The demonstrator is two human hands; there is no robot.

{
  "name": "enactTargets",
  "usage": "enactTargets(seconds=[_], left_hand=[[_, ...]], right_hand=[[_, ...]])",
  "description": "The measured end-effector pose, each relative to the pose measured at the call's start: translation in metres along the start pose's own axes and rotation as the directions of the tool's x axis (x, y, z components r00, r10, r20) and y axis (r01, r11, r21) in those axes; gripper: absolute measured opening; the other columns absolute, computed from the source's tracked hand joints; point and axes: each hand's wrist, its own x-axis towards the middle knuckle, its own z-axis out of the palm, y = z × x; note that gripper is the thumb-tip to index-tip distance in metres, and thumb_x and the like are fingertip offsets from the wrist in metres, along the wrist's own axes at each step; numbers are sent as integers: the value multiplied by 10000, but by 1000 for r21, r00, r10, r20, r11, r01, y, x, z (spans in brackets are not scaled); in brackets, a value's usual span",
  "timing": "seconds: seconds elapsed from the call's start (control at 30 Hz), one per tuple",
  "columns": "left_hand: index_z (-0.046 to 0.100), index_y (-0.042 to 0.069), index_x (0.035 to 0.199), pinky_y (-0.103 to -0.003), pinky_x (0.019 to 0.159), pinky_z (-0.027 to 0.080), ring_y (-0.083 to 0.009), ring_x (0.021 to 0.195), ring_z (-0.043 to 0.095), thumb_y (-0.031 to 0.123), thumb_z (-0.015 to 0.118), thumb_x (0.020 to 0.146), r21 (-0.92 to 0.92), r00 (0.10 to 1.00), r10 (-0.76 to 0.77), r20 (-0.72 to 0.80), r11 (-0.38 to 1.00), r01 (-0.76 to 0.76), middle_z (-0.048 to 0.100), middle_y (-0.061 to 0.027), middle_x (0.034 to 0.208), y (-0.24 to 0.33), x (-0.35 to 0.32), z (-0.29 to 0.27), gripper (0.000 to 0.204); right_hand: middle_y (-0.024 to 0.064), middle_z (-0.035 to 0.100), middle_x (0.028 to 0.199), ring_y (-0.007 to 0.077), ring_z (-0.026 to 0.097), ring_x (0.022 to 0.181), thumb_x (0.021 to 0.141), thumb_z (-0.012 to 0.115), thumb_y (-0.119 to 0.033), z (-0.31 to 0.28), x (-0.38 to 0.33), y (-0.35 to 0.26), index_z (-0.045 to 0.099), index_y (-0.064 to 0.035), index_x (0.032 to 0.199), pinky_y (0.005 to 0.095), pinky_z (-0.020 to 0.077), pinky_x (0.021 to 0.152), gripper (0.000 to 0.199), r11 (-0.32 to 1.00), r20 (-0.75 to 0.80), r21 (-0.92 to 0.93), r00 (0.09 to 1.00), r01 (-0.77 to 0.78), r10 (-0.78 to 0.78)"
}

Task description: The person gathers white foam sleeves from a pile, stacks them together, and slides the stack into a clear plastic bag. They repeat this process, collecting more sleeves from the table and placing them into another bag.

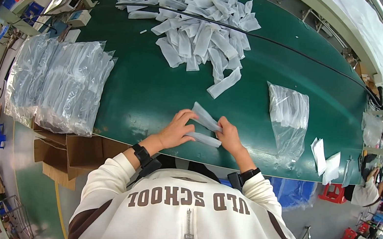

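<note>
Two flat, frosted translucent plastic sleeves lie between my hands near the table's front edge. The upper sleeve (205,117) slants down to the right, and my right hand (230,137) is closed on its lower right end. My left hand (176,131) has bent fingers, its forefinger by the upper sleeve's left part. The lower sleeve (204,139) runs from the left thumb toward the right hand, and the left hand is closed on its left end. Beyond my hands, a loose heap of similar sleeves (199,34) covers the far middle of the table; one stray sleeve (224,83) lies at its near edge.
The green table (148,113) carries clear bags packed with sleeves (75,85) at left and a partly filled clear bag (289,114) at right. White slips (325,161) lie at the right edge. A black cable (291,49) crosses the far side. Below stand cardboard boxes (70,153).
</note>
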Motion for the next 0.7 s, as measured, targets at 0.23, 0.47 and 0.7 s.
enactTargets(seconds=[0.23,0.47,0.7], left_hand=[[567,61,900,-427,1009,401,-367,1207,437,184,788,718,218,991,18,-131,976,11,508,-130,1241,2,10,0,312],[609,55,977,-425,980,413,-319,1119,499,156,741,774,9,999,-16,35,1000,16,574,-95,1179,-29,-7,21,263],[588,44,1027,-418,957,424,-309,1084,511,142,733,783,72,999,23,24,997,-25,577,-95,1148,-25,-9,20,301]], right_hand=[[213,564,801,433,578,735,776,597,54,14,3,-1,475,-46,905,452,434,615,204,967,18,47,968,248,-250],[153,608,751,382,617,731,819,620,-62,23,2,8,544,-66,873,419,485,629,93,964,116,-181,978,194,-175],[199,692,899,383,682,864,794,703,-558,-23,104,-3,670,-21,893,459,535,777,546,889,-240,-100,878,-447,414]])
